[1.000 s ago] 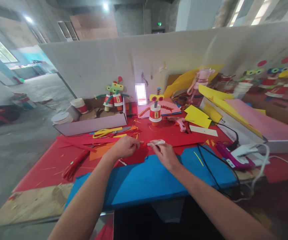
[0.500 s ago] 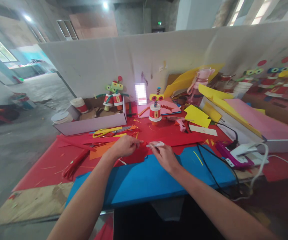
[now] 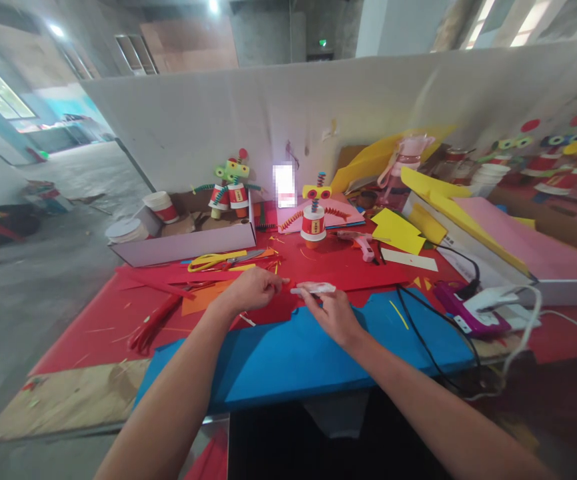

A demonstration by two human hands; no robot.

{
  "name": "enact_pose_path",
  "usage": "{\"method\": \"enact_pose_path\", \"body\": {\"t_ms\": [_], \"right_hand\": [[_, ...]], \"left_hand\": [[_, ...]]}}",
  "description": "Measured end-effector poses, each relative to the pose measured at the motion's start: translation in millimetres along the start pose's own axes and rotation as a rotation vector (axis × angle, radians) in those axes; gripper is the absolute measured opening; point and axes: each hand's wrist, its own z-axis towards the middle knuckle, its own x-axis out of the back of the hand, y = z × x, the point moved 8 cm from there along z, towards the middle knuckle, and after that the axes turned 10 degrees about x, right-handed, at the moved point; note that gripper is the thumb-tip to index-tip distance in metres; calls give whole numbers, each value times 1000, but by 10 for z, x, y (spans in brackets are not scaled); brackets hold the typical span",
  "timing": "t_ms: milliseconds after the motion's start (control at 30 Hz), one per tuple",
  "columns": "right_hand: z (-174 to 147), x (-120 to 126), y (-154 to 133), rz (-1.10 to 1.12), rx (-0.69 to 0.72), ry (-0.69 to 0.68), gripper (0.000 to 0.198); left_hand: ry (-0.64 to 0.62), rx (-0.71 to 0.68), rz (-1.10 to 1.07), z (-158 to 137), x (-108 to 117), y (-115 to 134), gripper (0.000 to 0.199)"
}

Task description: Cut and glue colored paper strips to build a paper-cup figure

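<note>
My right hand [image 3: 335, 315] is closed around a slim whitish, see-through tube [image 3: 317, 289], which looks like a pen or a glue tube. The tube lies almost level, its narrow end towards my left hand [image 3: 254, 291]. That hand is curled low over red paper [image 3: 275, 312], index finger stretched to the right; what its fingers pinch, if anything, is too small to make out. Only a small gap separates the fingertips from the tube. Under my forearms spreads a blue sheet [image 3: 253, 363]. Straight ahead stands a paper-cup robot figure [image 3: 313, 223] with a yellow head and spring arms.
Left of my hands lie yellow-handled scissors [image 3: 213, 261] and red strips [image 3: 161, 320]. A pink glue gun [image 3: 363, 247] rests at right, with a purple power strip [image 3: 468, 310] and cables nearer me. Cup figures stand in a white box [image 3: 188, 245]; a grey partition [image 3: 193, 113] rises behind.
The whole view has shifted slightly. My hands stay nearly in place, with the tube turned a little in my right fingers.
</note>
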Motion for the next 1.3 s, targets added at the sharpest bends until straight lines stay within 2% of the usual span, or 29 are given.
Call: {"method": "enact_pose_path", "body": {"t_ms": [167,267,400,667,1300], "right_hand": [[-53,-212,-316,-243,258,-220,26],[-88,-375,-401,-409,336,-305,26],[-75,-482,-410,-470,325,-332,26],[-16,-518,-403,-558,294,-407,28],[15,-548,-425,-605,272,-386,31]], "left_hand": [[-3,14,4,-3,-8,-11,33],[-5,25,10,-6,-12,-11,33],[-1,26,6,-9,-6,-5,31],[-22,25,28,-16,-19,0,32],[-24,55,29,-22,2,25,33]]}}
